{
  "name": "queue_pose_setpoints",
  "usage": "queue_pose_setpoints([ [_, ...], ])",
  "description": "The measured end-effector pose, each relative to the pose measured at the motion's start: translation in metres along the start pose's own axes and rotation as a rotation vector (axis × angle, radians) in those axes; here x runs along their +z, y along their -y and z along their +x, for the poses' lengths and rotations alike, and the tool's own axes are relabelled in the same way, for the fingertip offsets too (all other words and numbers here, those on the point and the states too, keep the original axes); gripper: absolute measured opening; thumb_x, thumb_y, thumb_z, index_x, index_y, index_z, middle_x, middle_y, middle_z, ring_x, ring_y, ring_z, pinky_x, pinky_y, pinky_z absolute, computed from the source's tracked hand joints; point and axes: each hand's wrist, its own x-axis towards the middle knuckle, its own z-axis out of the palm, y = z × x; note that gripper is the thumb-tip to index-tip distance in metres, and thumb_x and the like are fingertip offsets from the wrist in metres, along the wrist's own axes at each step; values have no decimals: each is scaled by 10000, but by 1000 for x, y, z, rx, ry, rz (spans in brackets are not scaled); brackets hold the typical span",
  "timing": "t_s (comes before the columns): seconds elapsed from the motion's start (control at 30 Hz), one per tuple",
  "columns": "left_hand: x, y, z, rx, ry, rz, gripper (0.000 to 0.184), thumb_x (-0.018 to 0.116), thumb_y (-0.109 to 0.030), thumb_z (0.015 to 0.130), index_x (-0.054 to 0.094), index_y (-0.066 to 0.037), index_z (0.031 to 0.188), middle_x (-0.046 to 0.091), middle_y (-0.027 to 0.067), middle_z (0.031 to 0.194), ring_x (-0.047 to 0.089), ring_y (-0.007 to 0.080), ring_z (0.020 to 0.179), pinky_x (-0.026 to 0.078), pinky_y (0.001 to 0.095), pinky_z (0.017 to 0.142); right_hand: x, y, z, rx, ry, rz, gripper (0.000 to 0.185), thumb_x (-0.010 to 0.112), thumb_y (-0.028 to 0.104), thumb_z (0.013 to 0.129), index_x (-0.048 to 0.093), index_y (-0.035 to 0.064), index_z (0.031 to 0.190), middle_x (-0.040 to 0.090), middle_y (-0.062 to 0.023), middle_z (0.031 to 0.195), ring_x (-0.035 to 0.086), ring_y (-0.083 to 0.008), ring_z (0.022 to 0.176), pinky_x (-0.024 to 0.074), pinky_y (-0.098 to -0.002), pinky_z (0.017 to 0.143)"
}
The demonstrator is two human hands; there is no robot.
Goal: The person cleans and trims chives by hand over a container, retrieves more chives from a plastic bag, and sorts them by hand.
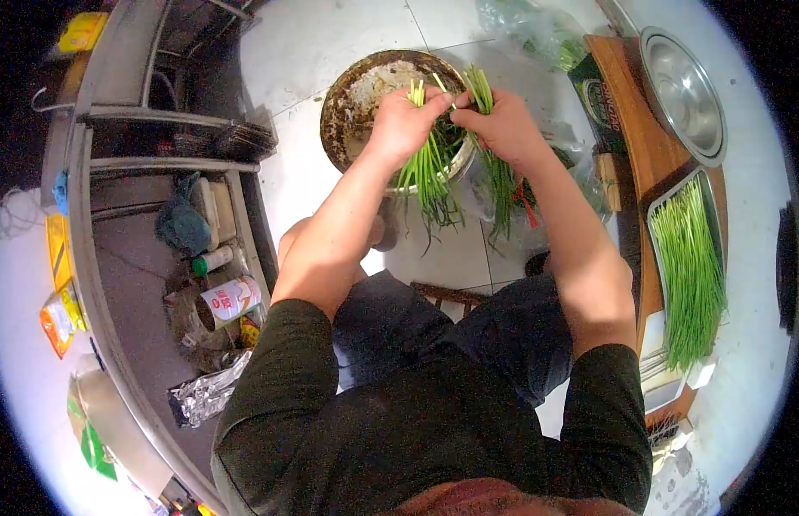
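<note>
My left hand [405,127] is closed round a bunch of garlic chives [427,176], with the pale stem ends poking out above the fist and the green leaves hanging below. My right hand [506,129] grips a second bunch of chives [500,191], its stems pointing away from me. Both thumbs and forefingers meet between the bunches, near a thin pale stalk. Beneath my hands a round, stained basin [338,129] stands on the floor, its right side partly hidden by the hands and leaves.
At right, a metal tray [720,225] of long chives and a steel bowl [688,96] rest on a wooden surface [633,120]. A clear plastic bag [524,30] with greens lies at the back. On the left shelf are a can [231,298] and a green-capped bottle [212,261].
</note>
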Motion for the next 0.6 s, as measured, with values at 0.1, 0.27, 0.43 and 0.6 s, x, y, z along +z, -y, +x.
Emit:
queue_pose_setpoints([
  [0.1,0,0,-1,-26,-18,-29,135,656,-177,873,677,-44,859,570,-47,661,502,56,600,400,237,548,-2,3,0,12,-1,-112,293,699,290,759,660,48,919,633,-75,648,577,-158,536,481,-329,562],
  [0.27,-5,-17,-8,-29,-30,79,166,627,-191,881,681,-34,877,600,-17,669,529,61,618,432,258,562,-2,10,-6,31,20,-14,160,688,147,805,634,56,926,576,14,652,453,-63,487,362,-235,451],
  [0.43,-11,-2,3,38,-34,-46,155,612,-174,879,671,-31,889,596,-7,687,519,80,601,423,256,552,-5,16,-9,73,71,69,177,655,133,827,621,41,975,648,-20,743,448,-57,481,362,-224,448],
  [0.6,-17,5,13,48,-236,-412,115,592,-123,882,653,-27,901,603,3,710,507,90,578,411,248,532,-7,12,-6,75,92,54,175,624,140,845,613,31,981,669,-33,777,447,-55,482,364,-221,446],
])
